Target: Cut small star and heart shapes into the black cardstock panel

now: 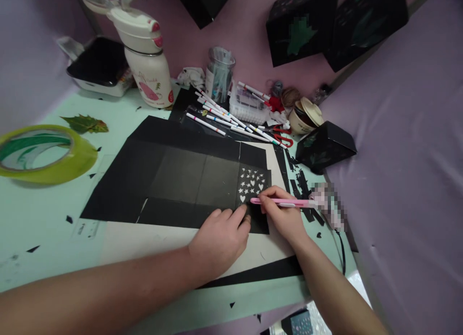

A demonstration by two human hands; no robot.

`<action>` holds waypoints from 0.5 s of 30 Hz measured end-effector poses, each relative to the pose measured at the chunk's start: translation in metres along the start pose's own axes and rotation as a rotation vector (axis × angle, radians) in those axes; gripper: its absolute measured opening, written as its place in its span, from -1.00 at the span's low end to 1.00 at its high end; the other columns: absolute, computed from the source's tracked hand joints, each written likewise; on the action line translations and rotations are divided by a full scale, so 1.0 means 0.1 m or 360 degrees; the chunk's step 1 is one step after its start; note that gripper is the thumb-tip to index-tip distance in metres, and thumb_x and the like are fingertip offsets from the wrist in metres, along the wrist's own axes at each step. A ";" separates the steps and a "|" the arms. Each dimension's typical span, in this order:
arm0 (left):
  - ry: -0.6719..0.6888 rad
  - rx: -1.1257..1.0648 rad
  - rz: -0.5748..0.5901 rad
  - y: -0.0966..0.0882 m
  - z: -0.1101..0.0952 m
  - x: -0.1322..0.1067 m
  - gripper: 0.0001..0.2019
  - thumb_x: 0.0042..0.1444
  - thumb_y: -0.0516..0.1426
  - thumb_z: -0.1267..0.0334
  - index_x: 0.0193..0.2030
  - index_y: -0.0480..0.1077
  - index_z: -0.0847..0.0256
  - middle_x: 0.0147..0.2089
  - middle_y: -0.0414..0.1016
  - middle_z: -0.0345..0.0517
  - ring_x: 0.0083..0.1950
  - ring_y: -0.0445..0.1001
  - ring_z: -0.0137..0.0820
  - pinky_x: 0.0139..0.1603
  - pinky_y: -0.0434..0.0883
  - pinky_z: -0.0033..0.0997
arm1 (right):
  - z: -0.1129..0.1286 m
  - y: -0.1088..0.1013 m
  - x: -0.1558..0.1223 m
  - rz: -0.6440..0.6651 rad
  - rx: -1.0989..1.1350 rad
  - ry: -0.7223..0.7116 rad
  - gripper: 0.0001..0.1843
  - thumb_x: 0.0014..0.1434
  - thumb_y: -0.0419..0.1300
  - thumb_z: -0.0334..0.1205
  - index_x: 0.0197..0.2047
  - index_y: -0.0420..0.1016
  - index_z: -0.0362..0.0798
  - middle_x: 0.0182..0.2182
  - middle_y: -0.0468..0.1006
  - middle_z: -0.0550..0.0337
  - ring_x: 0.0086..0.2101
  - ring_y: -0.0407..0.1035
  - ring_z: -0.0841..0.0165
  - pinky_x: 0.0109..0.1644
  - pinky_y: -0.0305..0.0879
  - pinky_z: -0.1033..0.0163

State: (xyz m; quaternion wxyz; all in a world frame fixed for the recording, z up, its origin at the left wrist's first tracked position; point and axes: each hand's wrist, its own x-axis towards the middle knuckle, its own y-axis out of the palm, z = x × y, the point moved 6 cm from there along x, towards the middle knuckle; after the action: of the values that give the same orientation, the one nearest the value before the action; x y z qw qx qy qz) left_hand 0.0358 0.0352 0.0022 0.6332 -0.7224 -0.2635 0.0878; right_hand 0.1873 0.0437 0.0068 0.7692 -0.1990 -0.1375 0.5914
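Observation:
A large sheet of black cardstock (177,176) lies on the table, creased into panels. Small star and heart cut-outs (252,184) show white at its right end. My right hand (284,217) is closed round a slim pink pen-shaped craft knife (278,202), its tip at the paper just beside the lowest heart; the blade is too small to make out. Resting on the cardstock's near edge, my left hand (220,238) has its fingers laid out over the paper, close left of the tip, with nothing in its grasp. A pale board (159,241) lies underneath.
Left are a roll of yellow-green tape (81,154), a leaf (87,124) and a white bottle (148,70). Behind lie several white pens (224,115), red-handled scissors (284,136) and a jar (219,74). Right stand a black paper box (325,144) and black scraps (304,185).

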 end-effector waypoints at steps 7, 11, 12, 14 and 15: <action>-0.0010 -0.0039 0.0022 0.02 0.02 0.00 -0.70 0.22 0.04 0.32 0.07 0.40 0.29 0.11 0.41 0.09 -0.20 0.47 -0.23 -0.22 0.38 -0.17 | -0.12 0.06 -0.22 -0.0220 0.0045 0.0088 -0.83 0.16 0.24 -0.10 -0.26 0.49 -0.02 -0.46 0.53 0.21 -0.49 0.39 0.37 -0.41 0.33 0.28; -0.0004 -0.0052 0.0052 0.02 0.02 0.00 -0.69 0.24 0.02 0.32 0.08 0.39 0.29 0.10 0.41 0.09 -0.19 0.47 -0.22 -0.22 0.38 -0.17 | -0.06 0.08 -0.27 -0.0345 -0.0194 -0.0085 -0.88 0.17 0.22 -0.17 -0.37 0.44 -0.01 -0.50 0.51 0.22 -0.47 0.39 0.36 -0.39 0.31 0.28; -0.0004 -0.0056 0.0062 0.01 0.02 0.00 -0.69 0.24 0.02 0.32 0.09 0.38 0.30 0.09 0.41 0.09 -0.19 0.47 -0.22 -0.22 0.39 -0.17 | -0.03 0.09 -0.28 -0.0350 -0.0245 -0.0134 -0.87 0.17 0.22 -0.18 -0.39 0.43 -0.01 -0.51 0.50 0.23 -0.48 0.38 0.36 -0.41 0.30 0.28; -0.0006 -0.0062 0.0081 0.00 0.02 0.01 -0.68 0.24 0.01 0.32 0.09 0.38 0.30 0.09 0.41 0.09 -0.19 0.46 -0.22 -0.22 0.39 -0.16 | 0.01 0.10 -0.29 -0.0356 -0.0302 -0.0205 -0.87 0.17 0.20 -0.20 -0.41 0.41 0.00 -0.53 0.49 0.24 -0.51 0.36 0.37 -0.43 0.27 0.28; -0.0005 -0.0064 0.0089 0.00 0.02 0.01 -0.68 0.24 0.01 0.32 0.09 0.38 0.30 0.09 0.41 0.08 -0.19 0.46 -0.22 -0.22 0.39 -0.16 | 0.02 0.10 -0.29 -0.0352 -0.0314 -0.0225 -0.87 0.18 0.20 -0.20 -0.41 0.41 0.00 -0.54 0.49 0.24 -0.51 0.36 0.37 -0.43 0.27 0.28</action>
State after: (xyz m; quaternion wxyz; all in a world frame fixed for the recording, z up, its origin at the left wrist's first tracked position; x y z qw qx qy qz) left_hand 0.0352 0.0375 0.0019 0.6154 -0.7420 -0.2460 0.1014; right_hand 0.1699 0.0187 0.0044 0.7948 -0.2151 -0.2696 0.4993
